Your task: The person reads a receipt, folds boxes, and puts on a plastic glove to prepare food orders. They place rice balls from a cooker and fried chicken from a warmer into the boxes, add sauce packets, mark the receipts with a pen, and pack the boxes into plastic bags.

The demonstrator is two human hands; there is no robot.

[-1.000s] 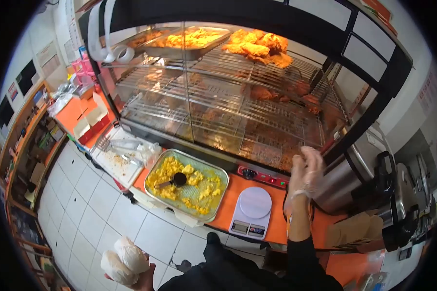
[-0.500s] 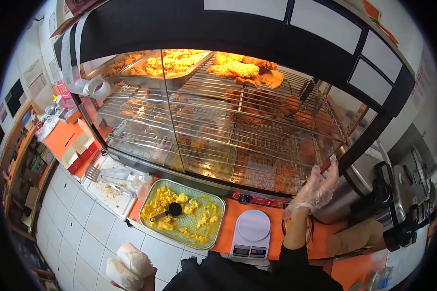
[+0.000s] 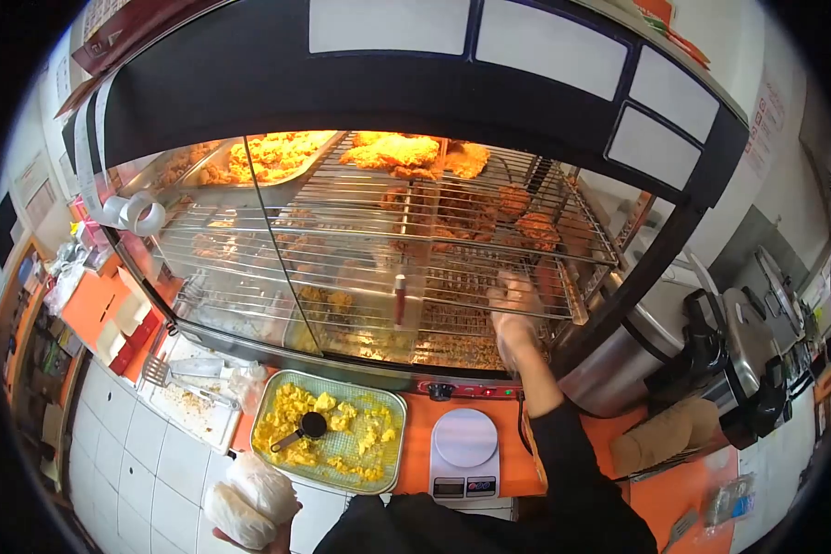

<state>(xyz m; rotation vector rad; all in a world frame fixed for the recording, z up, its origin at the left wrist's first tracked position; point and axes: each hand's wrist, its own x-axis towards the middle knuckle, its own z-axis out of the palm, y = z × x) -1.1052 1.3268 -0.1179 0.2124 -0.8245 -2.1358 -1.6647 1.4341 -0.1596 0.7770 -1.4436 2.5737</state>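
My right hand (image 3: 515, 312), in a clear plastic glove, reaches into the right side of the glass warming cabinet (image 3: 379, 374). It is smeared by motion, and its fingers are hard to make out. Fried pieces (image 3: 462, 212) lie on the wire racks just beyond it. The glass door's red handle (image 3: 400, 300) is to its left. At the bottom left, my left hand (image 3: 282, 534) holds white wrapped bundles (image 3: 252, 503) from below. A metal tray of yellow food (image 3: 369, 473) with a black scoop (image 3: 312, 426) stands between my hands.
A white kitchen scale (image 3: 465, 448) rests on the orange counter. Left of the tray is a white board (image 3: 189, 411) with a slotted turner (image 3: 157, 371). Large metal pots (image 3: 609, 360) and brown paper containers (image 3: 660, 439) are at the right. A tape roll (image 3: 143, 216) hangs at the cabinet's left.
The glass door has slid left, uncovering the cabinet's right side. My right hand has left the handle and moved inside. The view has shifted; my left hand still holds the bundles.
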